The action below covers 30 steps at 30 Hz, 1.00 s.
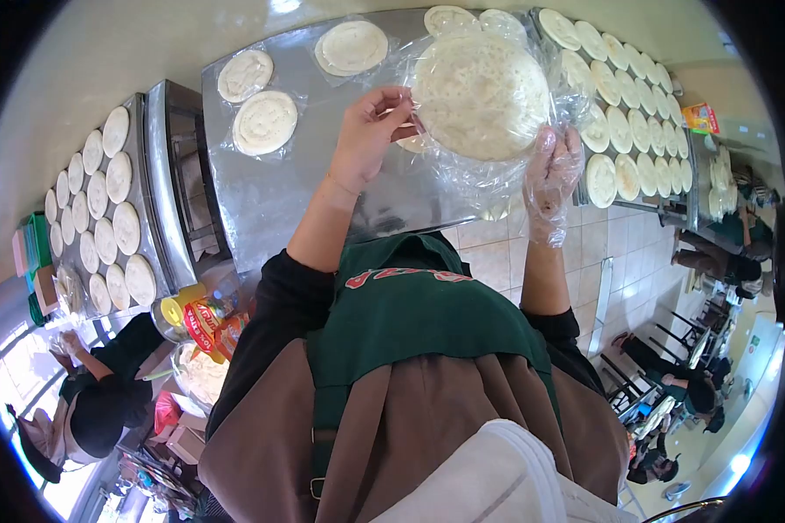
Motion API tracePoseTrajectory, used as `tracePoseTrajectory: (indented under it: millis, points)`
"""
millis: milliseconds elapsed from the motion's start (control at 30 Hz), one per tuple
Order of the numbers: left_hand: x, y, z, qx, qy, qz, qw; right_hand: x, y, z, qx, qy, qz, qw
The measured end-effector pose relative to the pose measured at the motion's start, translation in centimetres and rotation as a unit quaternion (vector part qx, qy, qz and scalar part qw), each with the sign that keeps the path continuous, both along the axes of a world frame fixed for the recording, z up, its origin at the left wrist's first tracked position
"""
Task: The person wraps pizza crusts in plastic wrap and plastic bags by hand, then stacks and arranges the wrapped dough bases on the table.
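Observation:
A large pale round pizza crust (pixel 480 96), its top dotted with small dents, is held up above the metal table in clear plastic wrap (pixel 471 174). My bare left hand (pixel 373 131) is closed at the crust's left edge, fingertips pinching the wrap. On the lower right, my right hand (pixel 551 179), in a clear plastic glove, grips the crust's edge through the film. Loose film bunches around the crust's right side and hangs below it. Parts of other crusts show behind it.
The metal table (pixel 323 192) carries several wrapped crusts (pixel 265 123). Racks of round crusts stand at left (pixel 105 237) and right (pixel 619 131). By my left arm are a jar (pixel 173 318), a red packet (pixel 203 324) and a bowl (pixel 202 373). A co-worker (pixel 105 405) stands lower left.

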State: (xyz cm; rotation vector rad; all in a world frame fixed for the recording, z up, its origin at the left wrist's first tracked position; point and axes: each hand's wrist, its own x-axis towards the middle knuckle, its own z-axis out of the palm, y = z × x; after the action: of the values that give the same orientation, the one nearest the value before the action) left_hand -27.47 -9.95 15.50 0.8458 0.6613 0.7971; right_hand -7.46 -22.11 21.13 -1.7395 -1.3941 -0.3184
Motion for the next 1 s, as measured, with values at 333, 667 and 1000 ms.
tracePoseTrajectory:
  millis: [333,667,1000]
  points:
    - [1.2,-1.7,-3.6,-0.094,0.036,-0.056,0.993,-0.6,-1.4,-2.8,-0.067,-0.039,0.002,0.997]
    - [0.6,-2.6,-6.7,-0.119,-0.095,-0.011,0.988,0.0,-2.5,-3.9,-0.114,-0.032,0.092,0.989]
    - [-2.5,-0.8,-6.5,-0.077,-0.060,-0.150,0.984,2.3,0.0,-2.2,-0.206,-0.004,0.072,0.976]
